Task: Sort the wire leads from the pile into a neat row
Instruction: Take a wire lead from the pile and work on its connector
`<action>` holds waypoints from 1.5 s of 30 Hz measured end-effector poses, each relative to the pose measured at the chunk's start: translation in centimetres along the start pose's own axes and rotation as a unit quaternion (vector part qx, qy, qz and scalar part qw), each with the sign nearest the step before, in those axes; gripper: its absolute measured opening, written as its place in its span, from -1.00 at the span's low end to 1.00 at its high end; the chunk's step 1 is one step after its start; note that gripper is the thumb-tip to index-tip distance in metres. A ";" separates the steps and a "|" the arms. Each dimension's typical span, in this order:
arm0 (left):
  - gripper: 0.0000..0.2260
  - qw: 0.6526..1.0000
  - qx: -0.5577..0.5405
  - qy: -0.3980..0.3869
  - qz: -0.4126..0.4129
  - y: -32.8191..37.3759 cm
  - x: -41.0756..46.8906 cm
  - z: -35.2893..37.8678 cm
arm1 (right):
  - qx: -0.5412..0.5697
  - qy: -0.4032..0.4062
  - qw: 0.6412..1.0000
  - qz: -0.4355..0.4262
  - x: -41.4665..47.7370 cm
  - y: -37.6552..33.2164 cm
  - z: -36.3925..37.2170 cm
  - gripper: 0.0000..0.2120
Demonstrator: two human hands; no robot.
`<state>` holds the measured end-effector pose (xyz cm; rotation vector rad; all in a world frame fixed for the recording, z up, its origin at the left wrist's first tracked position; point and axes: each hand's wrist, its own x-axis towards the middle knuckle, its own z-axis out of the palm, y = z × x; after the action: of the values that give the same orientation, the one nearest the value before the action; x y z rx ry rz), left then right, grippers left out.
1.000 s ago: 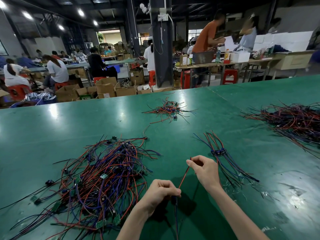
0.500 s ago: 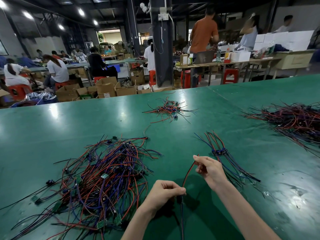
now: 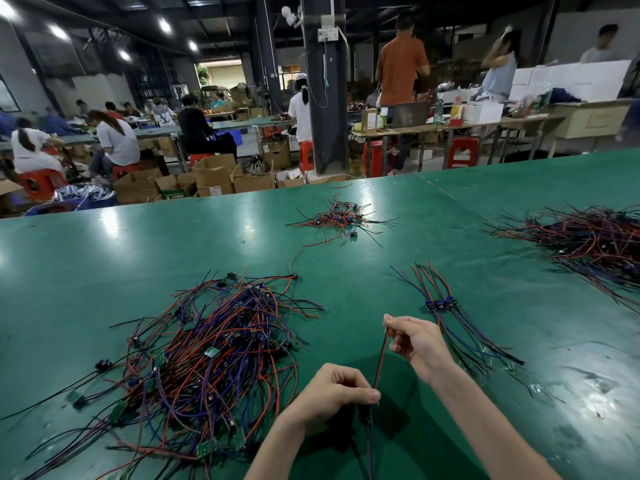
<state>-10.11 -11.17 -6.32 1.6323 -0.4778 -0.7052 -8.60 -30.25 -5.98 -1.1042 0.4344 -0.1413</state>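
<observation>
thin red wire lead (image 3: 380,362) above green table (image 3: 104,271), long axis near-upright, tilting far-right | left hand (image 3: 332,393) pinches its lower end, fingers curled | right hand (image 3: 417,342) pinches its upper end | tangled red-blue wire pile (image 3: 214,358) left | sorted row of leads (image 3: 441,304) just right

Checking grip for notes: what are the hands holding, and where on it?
One wire lead: right hand pinches the red wire's upper end, left hand pinches it lower down.
</observation>
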 end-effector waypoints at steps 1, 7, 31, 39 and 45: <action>-0.86 1.000 0.002 -0.008 0.000 0.1 -0.1 -0.1 | 0.004 0.002 1.000 0.015 0.0 0.1 0.1 -0.87; -0.87 0.999 0.018 -0.030 -0.009 0.1 -0.2 -0.3 | 0.032 -0.004 0.994 0.102 0.5 0.3 -0.2 -0.82; -0.87 0.986 -0.093 0.139 -0.002 -0.4 0.5 -0.2 | -0.202 -0.210 0.956 0.033 -2.8 1.6 1.6 -0.75; -0.85 0.991 -0.052 0.125 0.000 -0.3 0.7 -0.5 | -0.168 -0.084 0.981 -0.043 -1.2 2.2 1.5 -0.73; -0.87 0.995 -0.024 0.094 -0.003 -0.2 0.5 -0.2 | -0.168 0.024 0.981 -0.091 0.8 1.6 -0.3 -0.77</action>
<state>-9.57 -11.31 -6.60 1.6376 -0.3178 -0.5554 -8.13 -30.07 -7.70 -1.4758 0.4101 -0.2627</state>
